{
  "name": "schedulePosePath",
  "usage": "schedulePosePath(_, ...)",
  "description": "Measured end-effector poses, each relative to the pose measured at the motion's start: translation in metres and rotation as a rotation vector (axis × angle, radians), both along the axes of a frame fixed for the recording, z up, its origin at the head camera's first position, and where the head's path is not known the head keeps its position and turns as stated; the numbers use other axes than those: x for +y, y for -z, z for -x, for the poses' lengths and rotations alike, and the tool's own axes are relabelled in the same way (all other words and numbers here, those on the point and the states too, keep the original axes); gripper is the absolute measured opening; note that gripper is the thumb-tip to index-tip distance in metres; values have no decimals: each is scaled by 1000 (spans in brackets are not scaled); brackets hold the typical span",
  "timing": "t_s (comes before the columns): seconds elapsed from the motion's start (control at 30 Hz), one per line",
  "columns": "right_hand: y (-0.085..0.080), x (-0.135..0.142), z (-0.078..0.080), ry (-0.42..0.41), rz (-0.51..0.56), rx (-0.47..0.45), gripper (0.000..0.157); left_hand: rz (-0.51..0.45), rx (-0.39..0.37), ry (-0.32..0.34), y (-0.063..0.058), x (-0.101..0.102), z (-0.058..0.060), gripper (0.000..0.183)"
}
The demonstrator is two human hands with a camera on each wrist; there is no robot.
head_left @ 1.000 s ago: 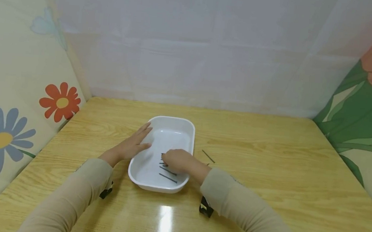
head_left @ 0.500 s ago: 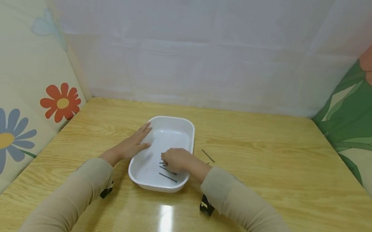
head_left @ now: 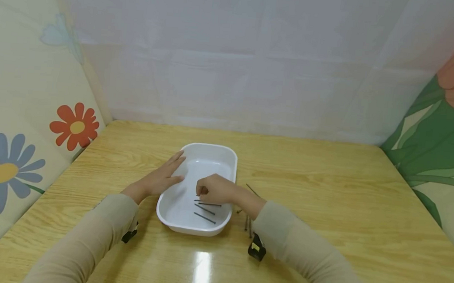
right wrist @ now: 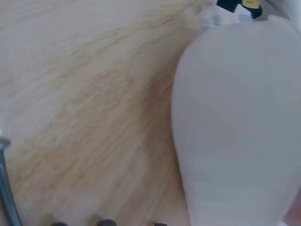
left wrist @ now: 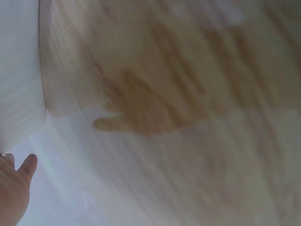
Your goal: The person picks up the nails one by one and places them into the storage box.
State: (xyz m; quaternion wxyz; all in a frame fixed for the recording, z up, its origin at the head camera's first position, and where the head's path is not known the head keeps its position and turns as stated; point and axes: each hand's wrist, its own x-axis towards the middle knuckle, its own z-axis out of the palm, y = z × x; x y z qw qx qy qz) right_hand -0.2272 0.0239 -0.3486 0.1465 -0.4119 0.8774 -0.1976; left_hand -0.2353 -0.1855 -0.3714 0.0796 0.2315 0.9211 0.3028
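Observation:
A white rectangular tray [head_left: 172, 222] stands on the wooden table. My left hand [head_left: 160, 180] rests at its left rim with the fingers extended; in the left wrist view that hand [left wrist: 14, 193] shows beside the tray's white wall [left wrist: 21, 70]. Over the right half of the tray, my right hand [head_left: 218, 189] has curled fingers pointing down, close above several dark nails [head_left: 205, 218] lying side by side on the tray floor. One nail [head_left: 211, 204] lies just below the hand. I cannot tell whether a nail is between those fingertips.
More nails [head_left: 246, 223] lie on the table right of the tray, partly under my right forearm. The right wrist view has a nail [right wrist: 5, 188] at its left edge and several nail heads [right wrist: 107, 222] at the bottom. A white cloth [head_left: 232, 71] hangs behind the table.
My right hand has risen slightly, its wrist shifting right, and a nail below it shows more fully. Nails on the table beside the forearm have come into view. My left hand stays put.

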Motion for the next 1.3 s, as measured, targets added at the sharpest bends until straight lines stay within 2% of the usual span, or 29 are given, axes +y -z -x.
schedulePosePath(0.27, -7, 13, 1, 66, 148, -91, 9, -11, 9, -8, 1, 0, 0, 59)
schedulePosePath(0.6, -10, 35, 5, 186, 330, -304, 14, -9, 21, -11, 2, -1, 1, 59)
schedulePosePath(1.0, -14, 64, 2, 228, 451, -381, 20, -1, 24, -2, 1, -1, 1, 59)
schedulePosePath(1.3, -3, 85, 3, 283, 483, -399, 22, 1, 22, -8, 0, 1, -1, 58)
